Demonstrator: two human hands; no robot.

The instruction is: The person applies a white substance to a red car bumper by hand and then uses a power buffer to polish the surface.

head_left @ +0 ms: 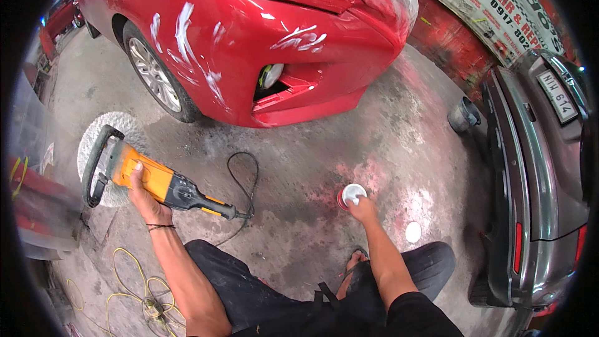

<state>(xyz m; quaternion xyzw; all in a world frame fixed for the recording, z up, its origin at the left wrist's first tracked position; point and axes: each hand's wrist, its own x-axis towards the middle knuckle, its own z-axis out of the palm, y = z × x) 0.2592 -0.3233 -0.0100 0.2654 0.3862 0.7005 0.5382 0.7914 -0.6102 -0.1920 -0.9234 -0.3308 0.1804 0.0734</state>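
My left hand [147, 201] is wrapped round the yellow-and-black body of a power polisher [163, 181]. Its fluffy white pad [91, 143] faces away from me, partly covered by the machine and its black loop handle. On the right, my right hand [362, 208] grips a small red can [353, 193] with white showing at its top. Whether that top is open I cannot tell. A round white lid [413, 232] lies on the concrete beside my right knee. Ahead stands a red car [243, 37] with white smears of paste on its fender and bumper.
From the polisher a black cord [257, 178] loops over the concrete floor [299, 150]. A yellow cord [115, 274] lies coiled at the lower left. A dark grey car [530, 168] stands on the right, near a grey bucket [463, 116]. Clear plastic film [393, 0] covers the red car's front.
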